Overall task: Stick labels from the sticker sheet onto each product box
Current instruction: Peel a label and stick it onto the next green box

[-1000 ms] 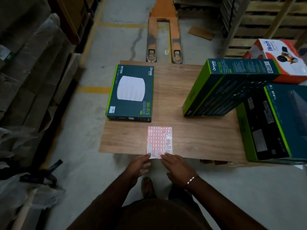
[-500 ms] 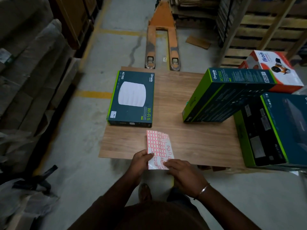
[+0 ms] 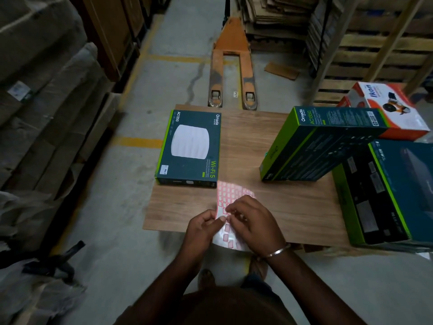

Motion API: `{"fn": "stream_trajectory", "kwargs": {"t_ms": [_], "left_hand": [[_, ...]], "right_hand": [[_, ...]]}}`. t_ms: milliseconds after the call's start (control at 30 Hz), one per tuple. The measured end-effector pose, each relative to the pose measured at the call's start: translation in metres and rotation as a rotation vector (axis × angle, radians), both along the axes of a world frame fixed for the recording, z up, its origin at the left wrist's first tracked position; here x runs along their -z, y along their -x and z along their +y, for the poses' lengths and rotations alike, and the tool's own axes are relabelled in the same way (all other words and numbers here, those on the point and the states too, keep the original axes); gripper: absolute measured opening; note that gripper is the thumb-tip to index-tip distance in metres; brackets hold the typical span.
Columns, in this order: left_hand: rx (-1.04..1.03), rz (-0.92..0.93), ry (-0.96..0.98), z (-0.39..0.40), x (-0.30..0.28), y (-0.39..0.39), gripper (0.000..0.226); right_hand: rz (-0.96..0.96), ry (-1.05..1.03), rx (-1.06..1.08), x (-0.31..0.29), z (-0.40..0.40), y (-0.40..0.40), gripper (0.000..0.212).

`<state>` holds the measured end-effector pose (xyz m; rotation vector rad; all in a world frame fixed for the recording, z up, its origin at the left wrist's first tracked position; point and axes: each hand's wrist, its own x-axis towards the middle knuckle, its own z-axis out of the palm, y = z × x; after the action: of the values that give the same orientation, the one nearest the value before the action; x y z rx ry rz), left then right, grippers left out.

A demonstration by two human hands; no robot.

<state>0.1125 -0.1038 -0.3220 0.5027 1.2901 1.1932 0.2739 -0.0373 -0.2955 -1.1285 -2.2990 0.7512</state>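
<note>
Sticker sheet [image 3: 230,195]: red-bordered labels on a glossy backing, held up off the near edge of the table [image 3: 293,207], just near of the flat box. The sheet bows and curls between the hands, so I judge it thin, limp and very light; the backing looks slick. Some cells at its near end look emptied.

Left hand [image 3: 201,227]: thumb and fingers pinch the sheet's left edge, holding it steady. Right hand [image 3: 254,221]: fingers curled over the sheet's middle, fingertips working at one label, apparently picking up its corner. Whether a label is already lifted cannot be told; the fingers cover it.

Handling judgement: grip the sheet by a margin, keeping the backing taut; peel each label from a corner, since a soft label may fold on itself or stick to skin.

Flat box [image 3: 189,147]: lies face up at the table's far left, white disc printed on top; a small white tag sits on its near-left corner. Tilted box [image 3: 316,146]: leans at the right against a large dark box [image 3: 386,193]. Orange-and-white box [image 3: 391,111] at the far right. These cartons look stiff and easy to press a label onto.

Beyond the table: an orange pallet jack [image 3: 230,64] on the concrete floor.
</note>
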Motion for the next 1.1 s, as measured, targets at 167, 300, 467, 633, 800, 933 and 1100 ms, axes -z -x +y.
{"fn": "stream_trajectory", "kwargs": {"t_ms": [167, 300, 467, 633, 800, 933, 1100], "left_hand": [[-0.005, 0.05, -0.115, -0.003, -0.02, 0.002, 0.012], [0.027, 0.136, -0.201, -0.003, -0.028, 0.002, 0.017], [0.068, 0.285, -0.322, -0.005, -0.032, 0.005, 0.019], [0.072, 0.323, -0.351, -0.007, -0.03, 0.006, 0.014], [0.076, 0.324, -0.348, -0.008, -0.03, 0.008, 0.016], [0.076, 0.336, -0.348, -0.009, -0.03, 0.008, 0.014], [0.067, 0.352, -0.353, -0.008, -0.03, 0.007, 0.011]], "right_hand": [[-0.008, -0.019, 0.002, -0.017, -0.002, 0.0, 0.016], [-0.009, -0.053, -0.001, -0.03, -0.005, -0.002, 0.012], [-0.001, -0.068, -0.005, -0.037, -0.006, -0.006, 0.01], [-0.013, -0.093, -0.01, -0.039, -0.007, -0.006, 0.012], [0.005, -0.083, -0.011, -0.039, -0.009, -0.005, 0.013], [0.039, -0.058, -0.007, -0.038, -0.009, -0.005, 0.009], [0.05, -0.029, 0.016, -0.037, -0.009, -0.003, 0.009]]}}
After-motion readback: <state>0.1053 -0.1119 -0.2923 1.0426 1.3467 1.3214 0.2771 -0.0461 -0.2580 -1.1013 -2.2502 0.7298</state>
